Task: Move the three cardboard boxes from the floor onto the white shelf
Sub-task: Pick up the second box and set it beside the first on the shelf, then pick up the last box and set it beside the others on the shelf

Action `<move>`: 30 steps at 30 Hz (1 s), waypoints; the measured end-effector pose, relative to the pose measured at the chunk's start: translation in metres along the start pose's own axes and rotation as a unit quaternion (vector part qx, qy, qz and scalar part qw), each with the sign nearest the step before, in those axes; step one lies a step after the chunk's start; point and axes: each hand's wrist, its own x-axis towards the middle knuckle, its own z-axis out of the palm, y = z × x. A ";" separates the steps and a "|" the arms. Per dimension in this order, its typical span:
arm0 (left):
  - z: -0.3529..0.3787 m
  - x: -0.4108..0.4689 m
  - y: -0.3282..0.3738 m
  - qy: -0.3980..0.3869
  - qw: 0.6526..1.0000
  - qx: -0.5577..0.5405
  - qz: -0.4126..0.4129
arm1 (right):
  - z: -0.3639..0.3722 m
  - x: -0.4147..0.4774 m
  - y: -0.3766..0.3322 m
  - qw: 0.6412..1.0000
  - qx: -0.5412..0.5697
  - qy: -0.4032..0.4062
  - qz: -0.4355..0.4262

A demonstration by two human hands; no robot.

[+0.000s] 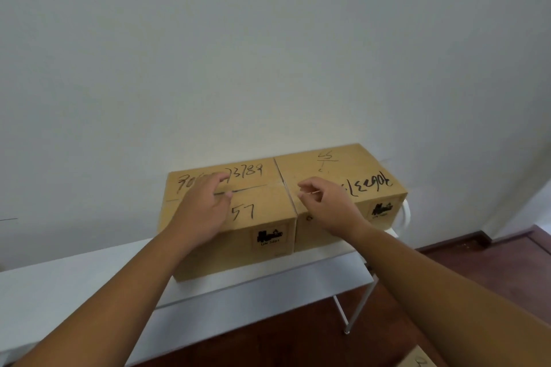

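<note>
Two brown cardboard boxes stand side by side on the white shelf, against the wall. The left box has "57" and a number written on its lid. The right box touches it and reaches the shelf's right end. My left hand lies flat on the left box's lid, fingers spread. My right hand hovers over the front left corner of the right box, fingers loosely curled, holding nothing. A corner of a third cardboard box shows on the floor at the bottom right edge.
A plain white wall rises directly behind the shelf. The shelf top stretches bare to the left of the boxes. Thin white legs hold up its right end. Dark red-brown floor lies to the right and below.
</note>
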 end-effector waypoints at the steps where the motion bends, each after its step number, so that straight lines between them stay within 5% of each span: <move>1: 0.006 -0.003 0.009 -0.011 1.000 0.004 0.016 | -0.009 -0.006 0.003 1.000 0.004 0.002 -0.004; 7: 0.061 -0.028 0.079 -0.045 0.995 -0.072 0.044 | -0.074 -0.050 0.049 0.997 0.067 0.033 0.019; 18: 0.260 -0.084 0.224 -0.086 0.986 -0.133 0.052 | -0.205 -0.152 0.240 0.992 0.077 0.052 0.086; 30: 0.516 -0.104 0.237 -0.247 0.956 -0.156 0.019 | -0.241 -0.280 0.462 0.966 0.046 0.092 0.236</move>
